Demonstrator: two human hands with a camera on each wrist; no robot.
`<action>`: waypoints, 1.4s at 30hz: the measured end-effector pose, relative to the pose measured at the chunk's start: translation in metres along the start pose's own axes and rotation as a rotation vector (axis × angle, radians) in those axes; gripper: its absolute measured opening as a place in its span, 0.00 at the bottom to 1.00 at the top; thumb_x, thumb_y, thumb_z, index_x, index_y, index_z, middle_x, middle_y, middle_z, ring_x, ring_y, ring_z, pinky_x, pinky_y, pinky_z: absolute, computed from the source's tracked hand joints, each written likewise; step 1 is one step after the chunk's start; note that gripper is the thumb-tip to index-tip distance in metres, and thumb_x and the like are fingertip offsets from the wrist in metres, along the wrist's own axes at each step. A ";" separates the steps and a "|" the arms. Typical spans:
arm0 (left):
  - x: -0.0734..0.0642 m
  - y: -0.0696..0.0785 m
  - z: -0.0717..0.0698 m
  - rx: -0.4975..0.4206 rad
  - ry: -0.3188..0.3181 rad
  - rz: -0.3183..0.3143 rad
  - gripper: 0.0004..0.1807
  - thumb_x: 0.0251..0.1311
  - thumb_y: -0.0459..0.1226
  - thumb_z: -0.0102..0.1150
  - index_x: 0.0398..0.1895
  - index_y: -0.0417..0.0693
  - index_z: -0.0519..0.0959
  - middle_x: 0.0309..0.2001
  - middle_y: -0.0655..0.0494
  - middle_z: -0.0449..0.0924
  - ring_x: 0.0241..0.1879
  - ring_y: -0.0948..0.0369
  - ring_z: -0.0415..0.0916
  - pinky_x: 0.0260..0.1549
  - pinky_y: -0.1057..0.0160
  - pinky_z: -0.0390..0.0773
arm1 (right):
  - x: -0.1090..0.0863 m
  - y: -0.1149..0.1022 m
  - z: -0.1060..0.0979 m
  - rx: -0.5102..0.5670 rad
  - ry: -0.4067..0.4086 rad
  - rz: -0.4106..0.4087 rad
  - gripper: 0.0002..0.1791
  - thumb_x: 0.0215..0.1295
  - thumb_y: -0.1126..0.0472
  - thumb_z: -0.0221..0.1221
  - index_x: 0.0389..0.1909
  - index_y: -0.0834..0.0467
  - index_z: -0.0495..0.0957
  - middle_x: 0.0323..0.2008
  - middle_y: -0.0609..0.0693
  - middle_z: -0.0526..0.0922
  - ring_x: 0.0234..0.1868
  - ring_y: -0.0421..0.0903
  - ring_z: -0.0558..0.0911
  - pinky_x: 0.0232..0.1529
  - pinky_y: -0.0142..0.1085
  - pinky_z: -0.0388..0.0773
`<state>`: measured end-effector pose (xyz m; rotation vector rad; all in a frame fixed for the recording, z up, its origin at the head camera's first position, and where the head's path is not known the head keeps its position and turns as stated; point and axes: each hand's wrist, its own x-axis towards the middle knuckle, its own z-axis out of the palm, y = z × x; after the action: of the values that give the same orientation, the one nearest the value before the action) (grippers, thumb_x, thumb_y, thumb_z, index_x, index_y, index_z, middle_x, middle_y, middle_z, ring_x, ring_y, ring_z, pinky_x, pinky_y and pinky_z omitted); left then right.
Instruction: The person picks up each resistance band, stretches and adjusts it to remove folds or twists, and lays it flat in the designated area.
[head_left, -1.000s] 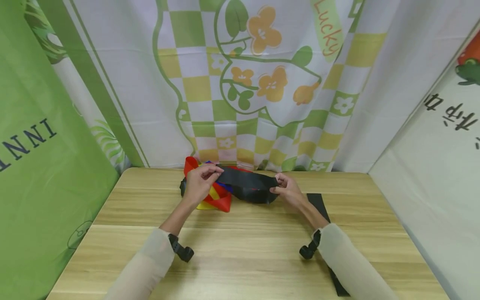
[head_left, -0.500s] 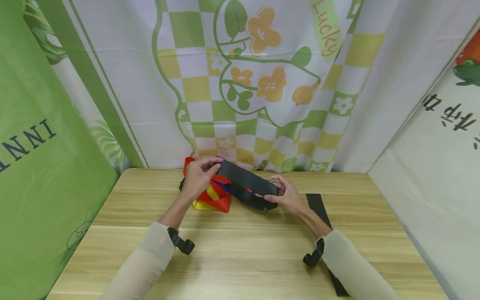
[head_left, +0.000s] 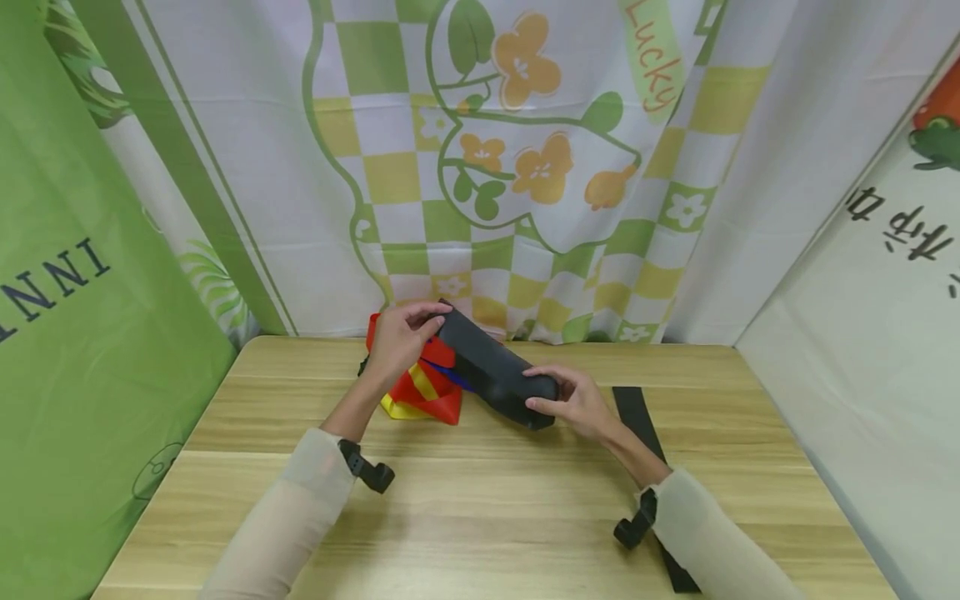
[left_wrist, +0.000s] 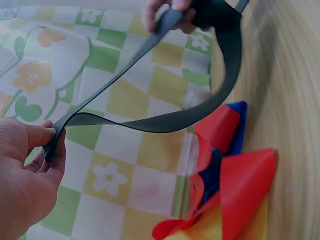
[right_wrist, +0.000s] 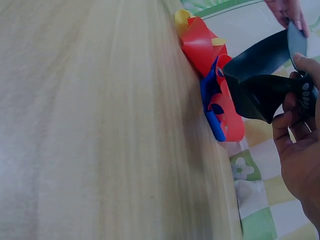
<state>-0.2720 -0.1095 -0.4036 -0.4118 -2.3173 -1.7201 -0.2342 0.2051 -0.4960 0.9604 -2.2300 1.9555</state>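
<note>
A flat black resistance band (head_left: pixel 480 358) is stretched in a slant between my two hands above the back of the table. My left hand (head_left: pixel 399 343) pinches its upper left end between thumb and fingers. Lower down and to the right, my right hand (head_left: pixel 573 402) grips the other end, where the band (right_wrist: pixel 255 97) bends over in a loop. The left wrist view shows one strand pulled straight while the other strand (left_wrist: pixel 165 125) sags below it. Beneath my left hand lies a heap of red bands (head_left: pixel 435 404), with yellow and blue ones among them.
Another black strip (head_left: pixel 637 412) lies lengthwise on the wooden table (head_left: pixel 480 517) at the right, partly under my right forearm. A patterned curtain (head_left: pixel 480 275) hangs right behind the table's back edge. Fabric walls stand at both sides.
My left hand has risen slightly and my right hand has come lower, so the black band now slants more. My right fingers have moved farther round its end. The coloured heap looks nearly unmoved.
</note>
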 end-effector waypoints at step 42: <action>0.030 0.042 0.005 -0.004 0.036 0.103 0.10 0.72 0.30 0.65 0.50 0.46 0.91 0.53 0.50 0.88 0.27 0.61 0.74 0.21 0.71 0.66 | -0.038 0.007 0.011 -0.159 0.086 0.018 0.39 0.60 0.79 0.70 0.73 0.68 0.70 0.38 0.61 0.88 0.44 0.44 0.86 0.52 0.29 0.83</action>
<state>-0.2849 -0.0901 -0.3569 -0.4880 -2.2278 -1.6706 -0.2031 0.2117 -0.5196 0.8233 -2.3116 1.7576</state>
